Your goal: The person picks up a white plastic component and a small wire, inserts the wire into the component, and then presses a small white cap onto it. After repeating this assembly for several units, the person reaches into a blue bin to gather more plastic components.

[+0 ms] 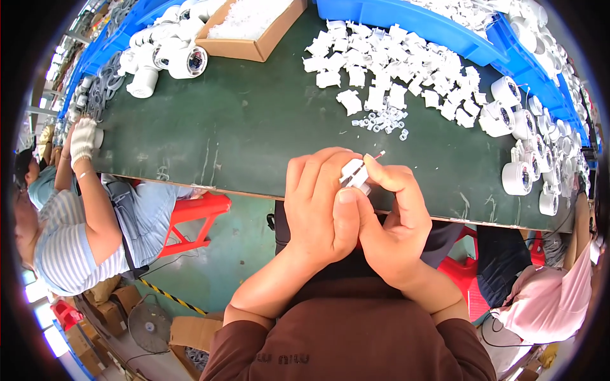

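Observation:
Over the near edge of the green table, my left hand (318, 206) and my right hand (397, 222) close together around a small white plastic part (353, 171). Dark slots show in the part, and a thin reddish wire with a tiny white connector (382, 153) sticks out by my right forefinger. Both thumbs press on the part; most of it is hidden by my fingers. Beyond my hands lies a small heap of clear plastic rings (381, 119). Behind that heap spreads a large pile of white plastic brackets (387, 60).
White camera-like units (518, 178) with round dark lenses crowd the table's right; more units (145, 81) stand far left. A cardboard box (254, 47) and blue bins (406, 28) line the back. A co-worker's gloved hand (83, 141) rests at left; another person (546, 298) sits right.

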A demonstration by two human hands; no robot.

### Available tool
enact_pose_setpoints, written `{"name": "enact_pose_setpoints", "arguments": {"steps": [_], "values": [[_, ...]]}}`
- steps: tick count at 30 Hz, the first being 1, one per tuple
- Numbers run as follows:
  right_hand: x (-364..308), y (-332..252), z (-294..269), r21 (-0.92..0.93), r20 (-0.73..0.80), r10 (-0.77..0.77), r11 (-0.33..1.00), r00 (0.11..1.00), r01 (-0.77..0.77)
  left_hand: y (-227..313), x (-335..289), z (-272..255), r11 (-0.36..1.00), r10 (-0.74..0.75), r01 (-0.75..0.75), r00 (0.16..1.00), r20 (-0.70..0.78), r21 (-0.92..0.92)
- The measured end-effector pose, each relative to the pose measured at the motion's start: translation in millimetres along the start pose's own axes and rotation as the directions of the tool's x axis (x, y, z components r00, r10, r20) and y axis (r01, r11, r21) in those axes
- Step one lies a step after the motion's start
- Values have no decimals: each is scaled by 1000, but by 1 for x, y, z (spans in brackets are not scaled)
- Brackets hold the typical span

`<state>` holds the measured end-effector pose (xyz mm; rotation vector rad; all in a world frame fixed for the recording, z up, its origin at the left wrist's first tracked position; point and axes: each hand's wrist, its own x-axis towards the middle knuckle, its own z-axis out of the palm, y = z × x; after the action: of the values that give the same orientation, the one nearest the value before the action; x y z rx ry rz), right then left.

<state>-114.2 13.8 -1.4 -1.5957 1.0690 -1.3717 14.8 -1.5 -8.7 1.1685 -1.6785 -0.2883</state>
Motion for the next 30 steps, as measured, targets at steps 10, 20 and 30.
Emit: {"name": "enact_pose_setpoints", "arguments": {"steps": [10,20,30], "values": [[1,5,-10,124,129,4,992,992,-20,-10,1,-4,996,82,-82,996,24,-23],[9,4,-23,254,148,187,942,971,-220,-17,4,-11,972,158,-137,982,100,-190],[43,18,-71,-313,-35,166,935,986,-169,8,21,-17,988,110,-140,941,319,71]]}}
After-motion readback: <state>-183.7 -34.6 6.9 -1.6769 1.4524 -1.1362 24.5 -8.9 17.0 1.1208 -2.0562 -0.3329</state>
